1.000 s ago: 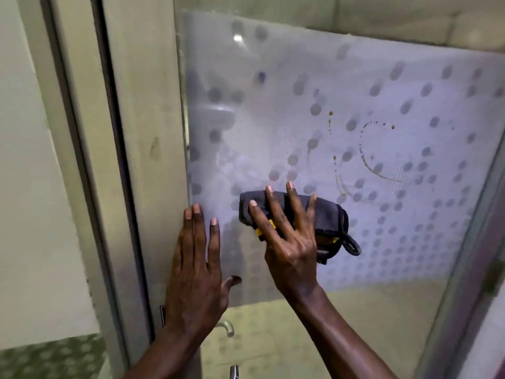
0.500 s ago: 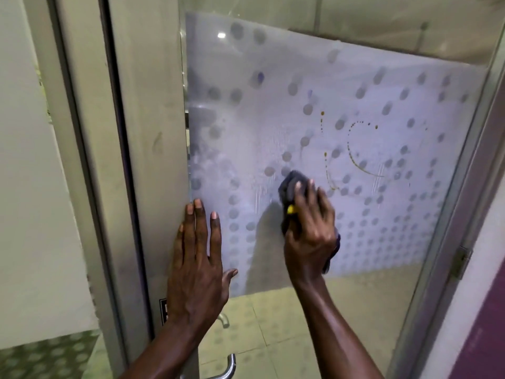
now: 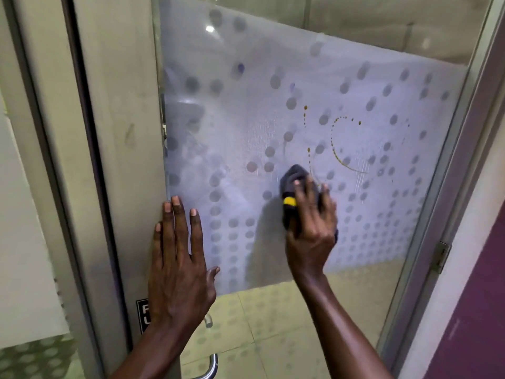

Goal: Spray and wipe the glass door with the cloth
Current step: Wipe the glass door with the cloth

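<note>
Now the right hand (image 3: 310,228) presses a dark grey cloth (image 3: 296,177) with a yellow tag against the frosted, dotted glass door (image 3: 246,110); its grip is closed around the cloth, just below a brownish curved stain (image 3: 337,154). The left hand (image 3: 177,263) lies flat with fingers spread, released, at the door's left edge, above the metal handle (image 3: 210,367).

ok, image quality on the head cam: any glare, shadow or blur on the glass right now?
Head view: a small bright glare spot sits near the top of the frosted film; the right hand and dark cloth cast a soft shadow on the glass door to their left; the upper dots smear into streaks; wide-angle lens bows the door frame. The left hand looks sharp.
</note>
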A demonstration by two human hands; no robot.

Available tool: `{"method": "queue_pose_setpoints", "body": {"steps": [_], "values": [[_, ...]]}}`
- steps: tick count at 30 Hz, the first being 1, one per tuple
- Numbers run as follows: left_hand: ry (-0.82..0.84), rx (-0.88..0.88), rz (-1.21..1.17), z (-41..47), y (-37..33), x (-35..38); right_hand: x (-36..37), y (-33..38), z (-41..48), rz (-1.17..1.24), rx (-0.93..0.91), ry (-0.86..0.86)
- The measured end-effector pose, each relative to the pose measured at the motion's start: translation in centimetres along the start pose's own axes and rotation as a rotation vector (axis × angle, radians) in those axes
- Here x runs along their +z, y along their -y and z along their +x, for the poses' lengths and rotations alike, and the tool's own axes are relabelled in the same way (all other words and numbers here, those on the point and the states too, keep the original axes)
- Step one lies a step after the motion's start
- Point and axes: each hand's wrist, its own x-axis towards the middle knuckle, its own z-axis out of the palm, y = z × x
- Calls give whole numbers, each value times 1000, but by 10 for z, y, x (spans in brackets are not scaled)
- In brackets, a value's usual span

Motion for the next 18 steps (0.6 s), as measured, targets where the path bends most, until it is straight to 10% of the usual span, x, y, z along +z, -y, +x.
{"method": "queue_pose_setpoints", "body": {"steps": [4,12,18], "values": [[-7,-31,-1,-2,-6,6,10,20,25,198,433,-173],[11,-40,-50,-9,-17,20,11,29,-44,-16,-370,152],[-2,9,-12,-7,-16,25,17,24,40,284,380,-90]]}}
